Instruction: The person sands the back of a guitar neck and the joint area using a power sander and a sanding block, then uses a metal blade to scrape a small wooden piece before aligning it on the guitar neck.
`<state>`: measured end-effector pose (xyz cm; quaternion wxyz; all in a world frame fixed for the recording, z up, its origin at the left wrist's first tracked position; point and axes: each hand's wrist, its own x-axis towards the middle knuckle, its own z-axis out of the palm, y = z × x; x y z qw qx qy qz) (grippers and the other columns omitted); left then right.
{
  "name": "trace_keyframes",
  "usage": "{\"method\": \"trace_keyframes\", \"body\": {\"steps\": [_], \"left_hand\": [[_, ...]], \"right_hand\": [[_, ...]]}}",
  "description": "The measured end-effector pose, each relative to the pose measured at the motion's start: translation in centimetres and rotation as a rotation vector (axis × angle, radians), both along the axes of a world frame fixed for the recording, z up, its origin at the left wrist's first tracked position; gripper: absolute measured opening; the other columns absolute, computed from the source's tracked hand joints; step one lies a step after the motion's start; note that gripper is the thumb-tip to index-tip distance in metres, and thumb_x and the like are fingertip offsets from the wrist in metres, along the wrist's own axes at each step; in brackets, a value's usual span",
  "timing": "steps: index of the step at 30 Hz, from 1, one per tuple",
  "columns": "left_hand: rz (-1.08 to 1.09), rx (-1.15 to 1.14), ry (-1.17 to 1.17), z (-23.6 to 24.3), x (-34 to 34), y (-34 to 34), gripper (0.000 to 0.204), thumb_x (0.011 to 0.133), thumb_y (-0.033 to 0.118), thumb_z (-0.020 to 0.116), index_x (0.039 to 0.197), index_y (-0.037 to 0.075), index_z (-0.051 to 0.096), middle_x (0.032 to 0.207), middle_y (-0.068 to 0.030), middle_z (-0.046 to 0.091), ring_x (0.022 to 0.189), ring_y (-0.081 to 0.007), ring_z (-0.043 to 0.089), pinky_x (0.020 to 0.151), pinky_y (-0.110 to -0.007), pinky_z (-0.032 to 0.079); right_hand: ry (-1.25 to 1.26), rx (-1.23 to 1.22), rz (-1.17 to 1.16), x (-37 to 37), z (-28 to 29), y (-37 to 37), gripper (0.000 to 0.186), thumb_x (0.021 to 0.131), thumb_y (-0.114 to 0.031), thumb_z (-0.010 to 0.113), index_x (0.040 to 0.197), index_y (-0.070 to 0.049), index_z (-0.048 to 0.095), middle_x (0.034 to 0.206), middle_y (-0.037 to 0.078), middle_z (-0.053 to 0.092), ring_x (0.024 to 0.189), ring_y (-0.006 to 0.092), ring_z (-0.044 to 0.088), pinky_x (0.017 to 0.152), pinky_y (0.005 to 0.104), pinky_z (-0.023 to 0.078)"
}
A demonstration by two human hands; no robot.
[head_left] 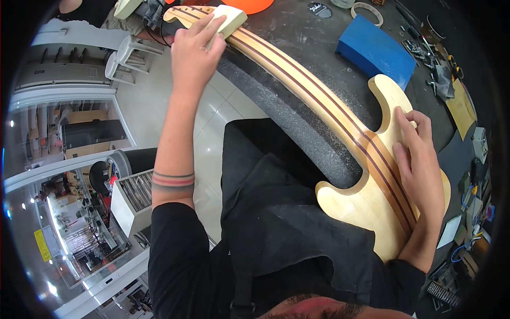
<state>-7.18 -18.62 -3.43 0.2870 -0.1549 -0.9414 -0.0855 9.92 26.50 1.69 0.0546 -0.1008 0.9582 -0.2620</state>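
An unfinished solid-body guitar (319, 111) lies slantwise over the bench edge and my lap, pale wood with dark stripes along its neck. Its headstock (183, 15) points to the far left. My left hand (199, 50) is closed on a pale rectangular block (229, 20), fingers stretched over its top, where the neck meets the headstock. At the right, my right hand (421, 159) grips the guitar's body near the upper horn, thumb on the flat face and fingers bent at the edge. Part of the fingertips is hidden.
A blue block (376, 52) stands on the dark, dusty bench (297, 40) beyond the neck. Behind it lies a tape roll (367, 13); tools and small metal parts (419, 50) crowd the right side. White stools (127, 56) stand on the tiled floor at left.
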Motion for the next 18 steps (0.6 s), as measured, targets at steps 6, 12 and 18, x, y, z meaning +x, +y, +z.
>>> {"method": "trace_keyframes", "body": {"steps": [6, 12, 18], "left_hand": [[-0.332, 0.158, -0.099, -0.3, 7.6, 7.7, 0.044, 0.090, 0.012, 0.076, 0.133, 0.017, 0.083, 0.145, -0.0056, 0.075, 0.099, -0.0300, 0.062, 0.097, -0.040, 0.054], [-0.136, 0.089, -0.006, -0.5, 1.0, -1.4, 0.044, 0.094, 0.012, 0.074, 0.136, 0.020, 0.081, 0.146, -0.0067, 0.074, 0.102, -0.0305, 0.063, 0.099, -0.041, 0.053], [-0.104, 0.265, 0.022, -3.0, 4.6, 1.8, 0.044, 0.094, 0.010, 0.074, 0.137, 0.016, 0.081, 0.146, -0.0103, 0.074, 0.107, -0.0304, 0.063, 0.101, -0.042, 0.052]], "right_hand": [[0.000, -0.006, -0.008, 0.0, -0.6, 0.2, 0.059, 0.099, 0.005, 0.064, 0.157, -0.004, 0.058, 0.146, 0.019, 0.054, 0.120, 0.0410, 0.068, 0.104, 0.0471, 0.055], [0.026, 0.005, 0.014, 0.0, -0.4, 0.0, 0.059, 0.099, 0.004, 0.064, 0.157, -0.004, 0.057, 0.146, 0.019, 0.054, 0.121, 0.0406, 0.068, 0.104, 0.0467, 0.055], [0.006, -0.007, 0.023, 0.0, -0.5, -0.2, 0.059, 0.099, 0.004, 0.064, 0.157, -0.003, 0.058, 0.145, 0.019, 0.054, 0.120, 0.0413, 0.068, 0.104, 0.0469, 0.055]]}}
